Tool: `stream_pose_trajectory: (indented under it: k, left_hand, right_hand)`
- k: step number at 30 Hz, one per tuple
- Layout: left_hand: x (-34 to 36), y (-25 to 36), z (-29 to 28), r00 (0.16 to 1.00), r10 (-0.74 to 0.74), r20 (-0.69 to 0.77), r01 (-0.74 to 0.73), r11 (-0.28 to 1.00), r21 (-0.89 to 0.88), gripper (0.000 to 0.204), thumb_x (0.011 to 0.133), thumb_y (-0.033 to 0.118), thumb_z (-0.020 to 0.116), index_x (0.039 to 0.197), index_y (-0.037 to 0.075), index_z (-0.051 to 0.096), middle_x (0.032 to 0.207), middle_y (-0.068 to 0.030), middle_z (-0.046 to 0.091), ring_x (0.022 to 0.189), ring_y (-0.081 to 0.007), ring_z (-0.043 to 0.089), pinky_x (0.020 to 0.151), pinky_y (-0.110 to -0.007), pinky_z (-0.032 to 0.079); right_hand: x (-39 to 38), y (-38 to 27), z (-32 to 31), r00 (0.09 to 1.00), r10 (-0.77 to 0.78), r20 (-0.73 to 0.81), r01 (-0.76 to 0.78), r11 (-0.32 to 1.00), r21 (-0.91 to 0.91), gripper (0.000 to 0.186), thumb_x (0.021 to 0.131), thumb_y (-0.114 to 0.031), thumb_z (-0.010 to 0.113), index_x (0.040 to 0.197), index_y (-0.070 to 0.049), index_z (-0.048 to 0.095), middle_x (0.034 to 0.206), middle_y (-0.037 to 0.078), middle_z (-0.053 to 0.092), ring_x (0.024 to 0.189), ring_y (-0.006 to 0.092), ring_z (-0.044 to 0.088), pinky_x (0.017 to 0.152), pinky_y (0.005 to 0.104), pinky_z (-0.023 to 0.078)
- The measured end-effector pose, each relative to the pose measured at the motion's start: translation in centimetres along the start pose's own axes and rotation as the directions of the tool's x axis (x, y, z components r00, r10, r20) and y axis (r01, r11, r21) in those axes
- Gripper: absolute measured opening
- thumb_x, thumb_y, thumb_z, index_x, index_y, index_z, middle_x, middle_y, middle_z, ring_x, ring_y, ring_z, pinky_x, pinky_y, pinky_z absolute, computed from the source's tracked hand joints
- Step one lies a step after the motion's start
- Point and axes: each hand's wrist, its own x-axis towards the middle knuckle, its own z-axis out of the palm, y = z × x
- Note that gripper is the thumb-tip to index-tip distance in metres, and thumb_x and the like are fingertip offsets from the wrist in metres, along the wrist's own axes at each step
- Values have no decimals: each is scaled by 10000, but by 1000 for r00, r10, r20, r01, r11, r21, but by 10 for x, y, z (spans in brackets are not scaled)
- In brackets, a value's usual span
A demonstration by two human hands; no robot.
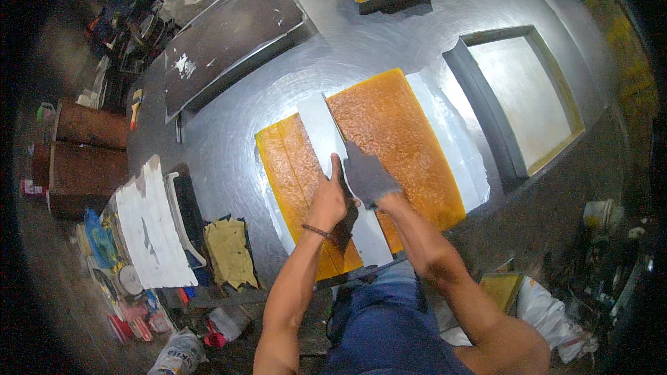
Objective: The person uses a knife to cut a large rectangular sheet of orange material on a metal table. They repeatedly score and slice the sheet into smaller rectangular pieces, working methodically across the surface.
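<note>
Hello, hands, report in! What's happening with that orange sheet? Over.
Left hand on grey strip, index finger out. Right hand, gloved, at strip's right edge, grip hidden. Orange sheet flat beneath. Metal frame off right, clear of both hands.

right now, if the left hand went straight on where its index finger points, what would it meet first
The left hand would likely meet the far stretch of the pale strip first, just ahead of it; depth there is unclear.
</note>
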Motion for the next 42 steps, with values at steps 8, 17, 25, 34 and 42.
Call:
stream_pose_trajectory:
  k: [8, 17, 25, 34, 42]
  left_hand:
    - [2, -8, 7, 998, 36, -42, -36, 999, -2, 1001, 825, -3, 655, 1609, 93, 41, 1271, -535, 379, 1080, -614, 547, 926, -542, 510]
    - [7, -9, 7, 996, 56, -66, -52, 996, 69, 906, 859, -37, 537, 1612, 104, 53, 1186, -481, 456, 1050, -597, 567, 911, -537, 515]
    - [5, -5, 5, 997, 44, -65, -38, 996, 86, 925, 850, -30, 568, 1614, 112, 65, 1083, -409, 499, 963, -572, 587, 846, -543, 516]
    - [12, -11, 6, 1000, -14, 6, 14, 999, 43, 1201, 727, 166, 871, 1607, 107, 56, 1115, -434, 504, 1028, -577, 581, 884, -533, 524]
    - [10, -8, 2, 995, 91, -41, -90, 995, 32, 1311, 651, 249, 937, 1602, 88, 48, 1125, -432, 539, 1039, -553, 594, 899, -514, 523]
  right_hand:
    - [-8, 5, 6, 990, 126, 62, -132, 987, 96, 340, 985, -149, 496, 1269, 28, 442, 912, 355, 655, 875, 521, 651, 736, 588, 513]
    - [-32, 14, 12, 998, 9, -59, -7, 999, 35, 320, 973, -141, 515, 1230, 38, 450, 959, 349, 657, 908, 523, 645, 752, 587, 509]
    - [-49, 12, 7, 998, 58, 14, -59, 994, 96, 411, 972, -140, 526, 1326, 36, 413, 983, 340, 658, 913, 506, 652, 771, 583, 512]
    - [-64, 17, 11, 996, 85, 40, -87, 994, 61, 428, 966, -130, 547, 1339, 25, 406, 941, 334, 658, 886, 500, 652, 753, 584, 507]
    - [-110, 26, 15, 996, 89, 2, -89, 993, 77, 411, 969, -115, 517, 1340, 17, 401, 849, 322, 656, 815, 503, 649, 687, 586, 501]
